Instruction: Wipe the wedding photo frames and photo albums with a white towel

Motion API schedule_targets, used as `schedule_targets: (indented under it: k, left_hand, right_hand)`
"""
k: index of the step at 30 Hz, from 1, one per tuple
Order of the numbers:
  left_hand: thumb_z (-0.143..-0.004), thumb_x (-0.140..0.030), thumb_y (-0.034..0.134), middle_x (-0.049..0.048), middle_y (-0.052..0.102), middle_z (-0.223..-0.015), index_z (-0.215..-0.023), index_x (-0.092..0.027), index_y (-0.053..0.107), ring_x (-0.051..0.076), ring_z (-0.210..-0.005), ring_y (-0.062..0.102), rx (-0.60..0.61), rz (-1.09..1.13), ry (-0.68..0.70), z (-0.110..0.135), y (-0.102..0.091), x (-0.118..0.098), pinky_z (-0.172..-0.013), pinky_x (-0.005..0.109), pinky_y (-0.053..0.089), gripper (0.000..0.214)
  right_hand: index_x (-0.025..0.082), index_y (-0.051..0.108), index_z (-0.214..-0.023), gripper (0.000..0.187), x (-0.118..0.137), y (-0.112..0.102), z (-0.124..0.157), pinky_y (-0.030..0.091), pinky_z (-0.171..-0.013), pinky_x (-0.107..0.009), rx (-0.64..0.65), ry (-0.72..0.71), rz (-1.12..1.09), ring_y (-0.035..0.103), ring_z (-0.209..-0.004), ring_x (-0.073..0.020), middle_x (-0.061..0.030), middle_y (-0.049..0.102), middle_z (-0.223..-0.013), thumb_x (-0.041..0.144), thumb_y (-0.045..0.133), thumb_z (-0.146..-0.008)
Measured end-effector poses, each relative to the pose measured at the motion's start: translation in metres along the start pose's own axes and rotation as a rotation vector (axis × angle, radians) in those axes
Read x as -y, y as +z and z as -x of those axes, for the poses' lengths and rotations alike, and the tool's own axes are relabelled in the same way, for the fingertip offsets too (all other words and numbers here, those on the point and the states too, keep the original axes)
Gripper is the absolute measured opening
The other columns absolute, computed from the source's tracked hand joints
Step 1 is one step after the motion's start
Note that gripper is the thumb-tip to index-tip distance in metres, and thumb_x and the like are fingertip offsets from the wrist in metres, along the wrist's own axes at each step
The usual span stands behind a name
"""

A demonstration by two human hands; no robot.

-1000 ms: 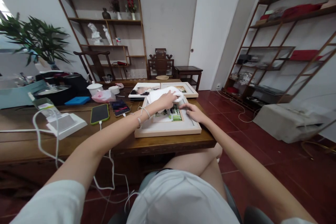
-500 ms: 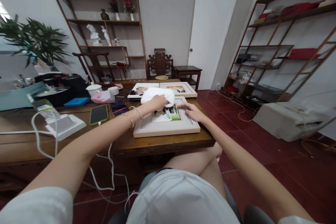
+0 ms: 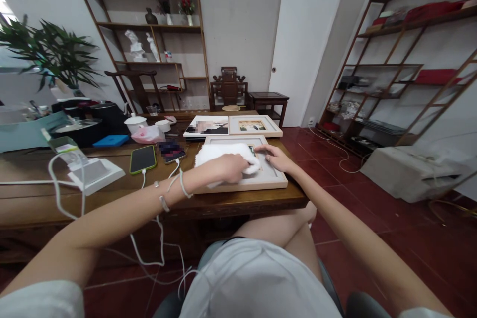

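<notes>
A white fluffy towel point(image 3: 210, 155) lies bunched over the left part of a picture frame point(image 3: 274, 179), which rests flat on the wooden table. My left hand point(image 3: 234, 166) is closed on the towel and presses it against the frame. Most of the picture in the middle is hidden under the towel; a small green bit shows at its upper right. At the frame's right side, my right hand point(image 3: 278, 159) lies with its fingers stretched over the pale border, holding nothing.
Behind are a second framed picture point(image 3: 276, 132) and a photo panel point(image 3: 207, 126). Leftward on the table point(image 3: 179, 203) sit a corded green-edged phone point(image 3: 143, 160), another phone point(image 3: 172, 152), white cups and a pink bag point(image 3: 148, 134). White cables hang off the front edge.
My left hand has drawn the towel from the frame's far edge toward me, and it now covers most of the picture. My right hand stays at the right side.
</notes>
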State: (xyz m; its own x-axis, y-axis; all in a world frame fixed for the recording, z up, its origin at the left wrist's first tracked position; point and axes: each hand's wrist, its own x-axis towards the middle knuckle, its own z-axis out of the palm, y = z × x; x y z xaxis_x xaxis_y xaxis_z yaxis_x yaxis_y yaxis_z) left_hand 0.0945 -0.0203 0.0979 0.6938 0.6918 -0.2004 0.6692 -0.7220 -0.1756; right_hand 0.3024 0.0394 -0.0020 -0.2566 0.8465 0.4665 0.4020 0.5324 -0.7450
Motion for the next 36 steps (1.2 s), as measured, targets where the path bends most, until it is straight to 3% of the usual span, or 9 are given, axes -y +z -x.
schedule_targets:
  k: [4,8,14,19,21,27,32,36]
  left_hand:
    - [-0.078,-0.011,0.042,0.0137,0.061,-0.104,-0.103,-0.014,0.060,0.023,-0.088,0.060,-0.068,0.053,0.138,0.007,-0.003,-0.040,-0.073,0.032,0.046,0.031]
    - [-0.078,-0.008,0.042,0.0160,0.062,-0.102,-0.101,-0.012,0.061,0.027,-0.094,0.059,-0.065,-0.034,0.090,0.007,0.000,-0.044,-0.074,0.034,0.046,0.031]
    - [-0.078,-0.007,0.043,0.0145,0.065,-0.094,-0.092,-0.011,0.064,0.023,-0.081,0.063,0.074,-0.136,0.027,0.029,-0.003,-0.019,-0.067,0.029,0.046,0.026]
    - [-0.076,-0.013,0.047,0.0126,0.066,-0.088,-0.085,-0.012,0.065,0.022,-0.069,0.062,0.175,-0.104,-0.165,0.042,-0.013,0.012,-0.054,0.027,0.043,0.020]
    - [-0.075,-0.009,0.046,0.0111,0.066,-0.090,-0.087,-0.013,0.064,0.020,-0.072,0.062,0.119,-0.107,-0.193,0.036,-0.016,0.029,-0.056,0.026,0.042,0.022]
    - [-0.078,-0.001,0.039,0.0150,0.057,-0.114,-0.092,-0.011,0.063,0.026,-0.098,0.056,-0.331,-0.338,-0.317,-0.004,-0.001,0.075,-0.075,0.033,0.042,0.029]
    - [-0.079,-0.003,0.040,0.0171,0.058,-0.108,-0.102,-0.010,0.061,0.024,-0.096,0.057,-0.306,-0.284,-0.264,-0.030,0.034,0.085,-0.073,0.031,0.043,0.032]
    - [-0.078,-0.004,0.041,0.0170,0.061,-0.098,-0.101,-0.010,0.062,0.024,-0.095,0.057,-0.269,-0.265,-0.233,-0.033,0.046,0.087,-0.074,0.030,0.042,0.032]
  right_hand:
    - [0.017,0.061,-0.101,0.043,0.000,0.000,0.000,0.045,-0.088,-0.039,0.032,0.023,-0.044,0.060,-0.094,-0.0205,-0.0045,0.066,-0.102,0.006,0.044,-0.063]
    - [0.018,0.061,-0.101,0.045,-0.002,0.000,0.000,0.044,-0.091,-0.039,0.015,0.012,-0.025,0.059,-0.097,-0.0199,-0.0036,0.066,-0.103,0.005,0.041,-0.063]
    - [0.019,0.063,-0.098,0.049,-0.003,0.001,0.000,0.036,-0.102,-0.040,0.002,0.004,-0.008,0.056,-0.108,-0.0187,-0.0040,0.065,-0.108,0.001,0.038,-0.060]
    - [0.018,0.063,-0.099,0.050,-0.001,0.000,-0.001,0.034,-0.104,-0.042,0.006,0.023,0.013,0.055,-0.109,-0.0191,-0.0046,0.064,-0.110,0.000,0.038,-0.060]
    - [0.018,0.063,-0.099,0.050,-0.001,0.000,-0.001,0.034,-0.104,-0.042,0.007,0.024,0.010,0.055,-0.109,-0.0191,-0.0048,0.064,-0.110,-0.001,0.038,-0.060]
    - [0.019,0.063,-0.100,0.050,-0.002,-0.001,0.000,0.034,-0.105,-0.041,0.022,0.018,-0.018,0.054,-0.113,-0.0186,-0.0038,0.064,-0.111,-0.001,0.038,-0.061]
    - [0.019,0.062,-0.101,0.051,-0.002,-0.001,0.000,0.034,-0.105,-0.040,0.028,0.026,-0.006,0.054,-0.112,-0.0180,-0.0036,0.064,-0.112,0.000,0.038,-0.061]
    - [0.019,0.062,-0.100,0.050,0.001,-0.001,0.000,0.032,-0.105,-0.041,0.018,0.024,-0.007,0.055,-0.110,-0.0177,-0.0037,0.065,-0.110,-0.001,0.038,-0.061]
